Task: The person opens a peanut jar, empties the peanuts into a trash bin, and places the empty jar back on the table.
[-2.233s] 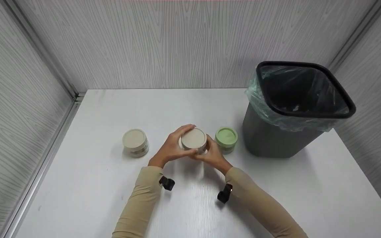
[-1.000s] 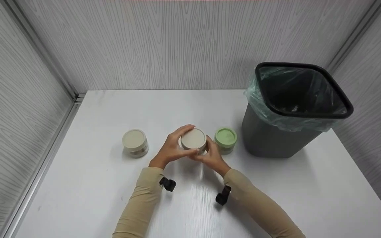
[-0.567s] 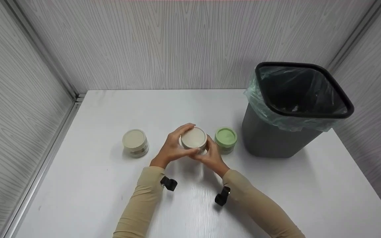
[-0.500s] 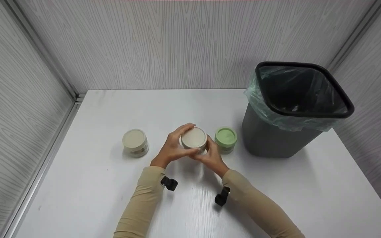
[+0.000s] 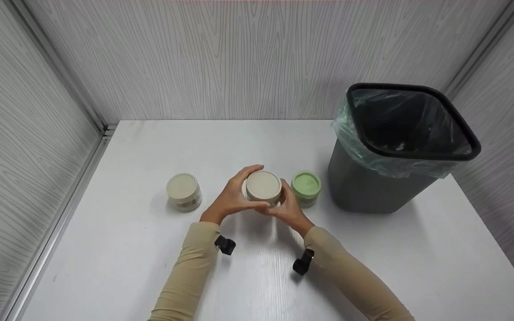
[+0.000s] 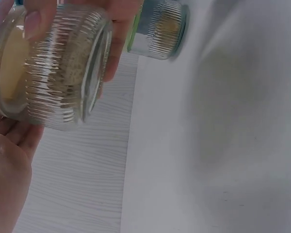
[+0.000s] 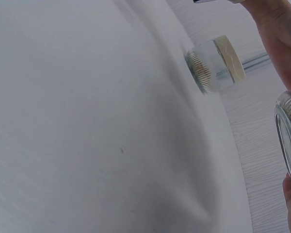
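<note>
The white tabletop (image 5: 127, 249) carries a black trash bin (image 5: 386, 178) with a green liner at its far right corner. Your left hand (image 5: 232, 198) and right hand (image 5: 290, 209) both grasp the ribbed glass jar (image 5: 263, 188) with a beige lid, lifted just above the tabletop's middle. The jar stands between your palms, its short axis upright, lid up. A green-lidded jar (image 5: 306, 187) stands just beside, toward the bin; a second beige-lidded jar (image 5: 183, 191) stands toward the left edge.
</note>
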